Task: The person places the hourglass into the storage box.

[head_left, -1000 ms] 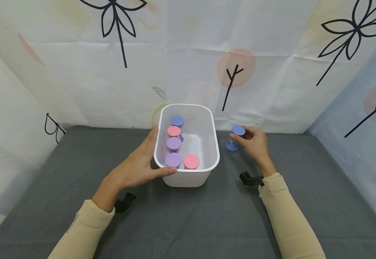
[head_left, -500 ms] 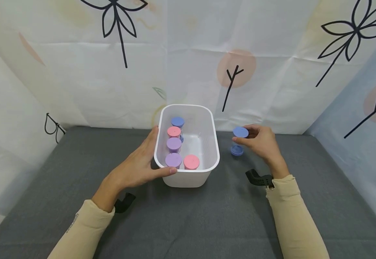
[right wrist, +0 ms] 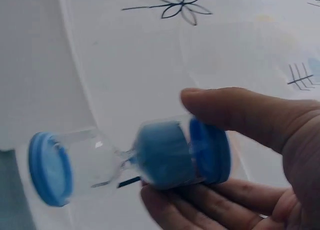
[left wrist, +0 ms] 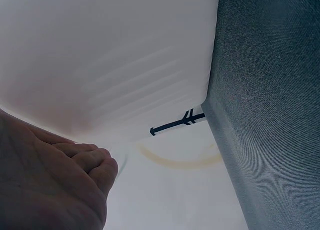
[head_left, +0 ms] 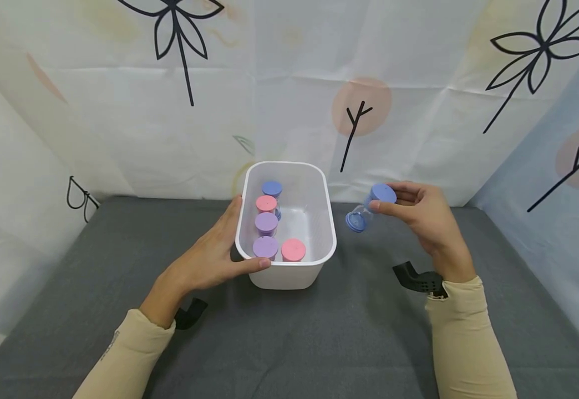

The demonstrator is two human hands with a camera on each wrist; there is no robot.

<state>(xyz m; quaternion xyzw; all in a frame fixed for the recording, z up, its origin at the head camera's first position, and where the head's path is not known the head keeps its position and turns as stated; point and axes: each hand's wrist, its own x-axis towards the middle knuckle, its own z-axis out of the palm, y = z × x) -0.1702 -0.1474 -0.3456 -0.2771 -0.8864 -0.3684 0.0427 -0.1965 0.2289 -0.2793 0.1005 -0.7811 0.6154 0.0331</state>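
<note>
My right hand [head_left: 421, 213] holds a blue sand timer [head_left: 382, 192] by one cap, between thumb and fingers, raised over the table to the right of the bin. In the right wrist view the timer [right wrist: 164, 154] lies nearly sideways, its blue sand in the bulb nearest the fingers and the other bulb clear. My left hand [head_left: 204, 257] rests against the white plastic bin [head_left: 329, 233], fingers straight along its left wall, thumb on the front rim. Inside the bin stand a blue timer [head_left: 272, 188], two pink [head_left: 267, 203] and two purple ones [head_left: 265, 247].
A grey cloth [head_left: 289, 338] covers the table. White patterned fabric [head_left: 289, 100] hangs behind it and at both sides. Black wrist straps [head_left: 419, 280] sit on both arms.
The right hand has lifted the blue sand timer off the table, moved it slightly right and tipped it from upright. The left hand and bin have stayed put.
</note>
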